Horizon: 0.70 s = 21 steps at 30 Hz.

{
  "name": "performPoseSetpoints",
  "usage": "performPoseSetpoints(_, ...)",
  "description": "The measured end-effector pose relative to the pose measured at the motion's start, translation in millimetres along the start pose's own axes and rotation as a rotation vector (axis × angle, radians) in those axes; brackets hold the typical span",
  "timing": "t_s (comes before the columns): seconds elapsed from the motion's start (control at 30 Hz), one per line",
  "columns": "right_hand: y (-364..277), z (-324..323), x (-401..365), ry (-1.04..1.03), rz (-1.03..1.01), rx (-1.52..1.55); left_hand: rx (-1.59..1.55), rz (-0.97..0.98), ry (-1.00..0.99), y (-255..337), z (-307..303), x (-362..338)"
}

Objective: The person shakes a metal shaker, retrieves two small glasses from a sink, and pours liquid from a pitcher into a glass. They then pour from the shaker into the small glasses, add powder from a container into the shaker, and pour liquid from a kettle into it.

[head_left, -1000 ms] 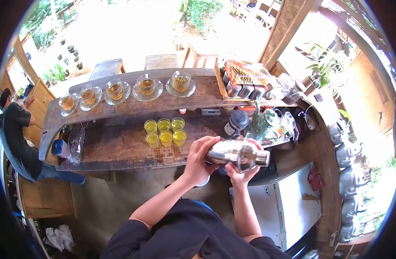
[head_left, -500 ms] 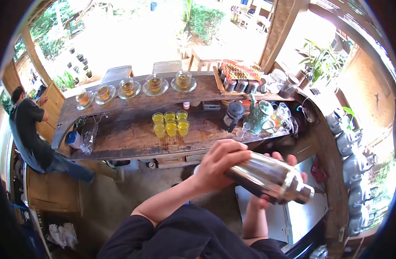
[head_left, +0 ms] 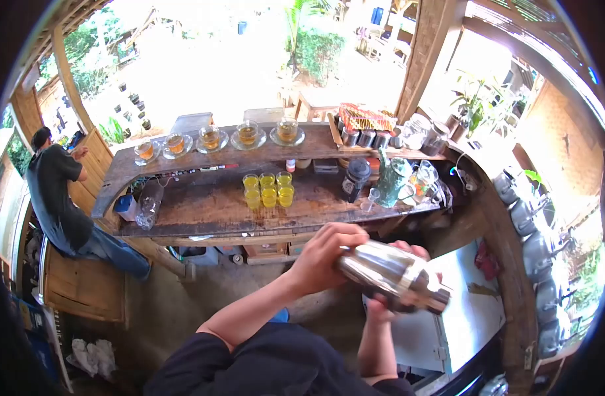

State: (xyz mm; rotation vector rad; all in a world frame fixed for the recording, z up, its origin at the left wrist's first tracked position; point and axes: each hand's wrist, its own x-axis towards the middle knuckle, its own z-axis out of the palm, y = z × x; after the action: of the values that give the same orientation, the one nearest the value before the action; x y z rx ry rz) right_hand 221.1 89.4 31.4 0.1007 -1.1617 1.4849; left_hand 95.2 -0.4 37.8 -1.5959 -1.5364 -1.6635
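A shiny metal cocktail shaker [head_left: 388,270] is held tilted in front of my chest, its capped end pointing to the lower right. My left hand [head_left: 325,257] is wrapped round its base end. Near the capped end, my right hand [head_left: 382,309] grips from beneath and behind; the shaker hides most of that palm. Beyond my hands, several small glasses of yellow-green liquid [head_left: 268,191] stand in two rows on the lower wooden counter [head_left: 203,214]. Several clear cups of amber drink [head_left: 248,134] sit on glass saucers along the raised ledge.
A dark lidded grinder or jar [head_left: 355,179] and a green pitcher-like vessel [head_left: 393,181] stand at the counter's right. Metal kettles [head_left: 539,254] line the far right. A person in a dark shirt [head_left: 58,191] leans at the left.
The shaker and both my hands have shifted left, with the grip kept. My view has turned slightly, so the counter appears a little further right and lower.
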Motion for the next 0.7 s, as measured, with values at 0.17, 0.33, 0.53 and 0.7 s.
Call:
performPoseSetpoints(0.17, 31, -16, -39, 0.019, 0.350, -0.342, -0.274, -0.620, -0.091, -46, 9, -112)
performPoseSetpoints(0.33, -15, 1, -6, 0.012, -0.110, -0.194, -0.115, 0.055, -0.089, 15, -17, 18)
performPoseSetpoints(0.53, 70, 30, -27, -0.110, 0.010, -0.441, -0.166, -0.383, -0.057, -56, -54, -42)
performPoseSetpoints(0.7, 82, 81, -38, -0.233, 0.045, -0.566, -0.032, -0.367, -0.051, -72, -113, -60)
